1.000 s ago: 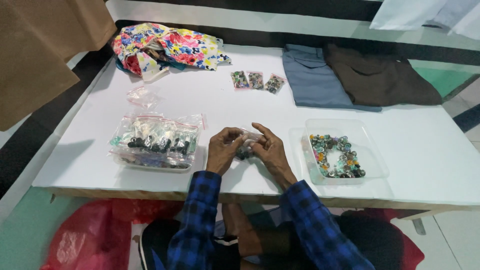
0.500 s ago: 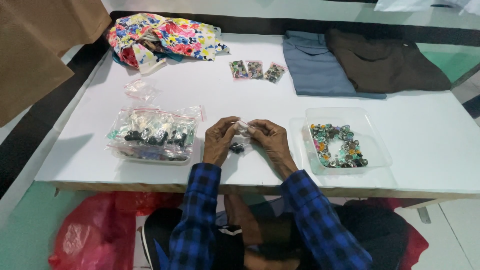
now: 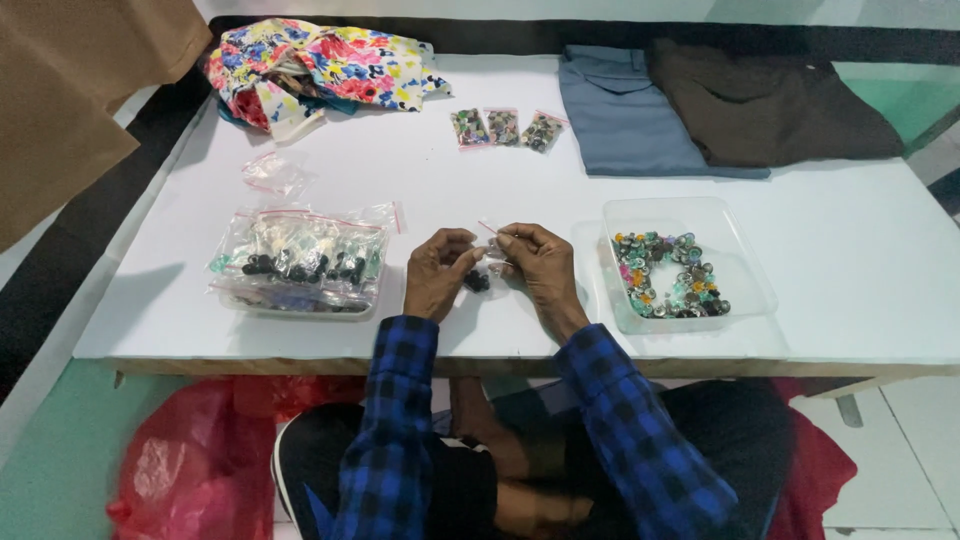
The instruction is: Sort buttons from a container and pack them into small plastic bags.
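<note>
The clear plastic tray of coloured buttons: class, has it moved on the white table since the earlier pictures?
No. The clear plastic tray of coloured buttons sits below the folded blue cloth, as before; only the camera shifted.

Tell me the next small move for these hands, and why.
Probably press the strip shut: both hands, left hand and right hand, pinch the top of a small clear zip bag holding dark buttons, and three filled small bags already lie on the white table.

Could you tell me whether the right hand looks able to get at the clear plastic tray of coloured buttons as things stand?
Probably yes: the clear plastic tray of coloured buttons lies open just beside the right hand, nothing between, though that hand now pinches a small clear bag.
</note>
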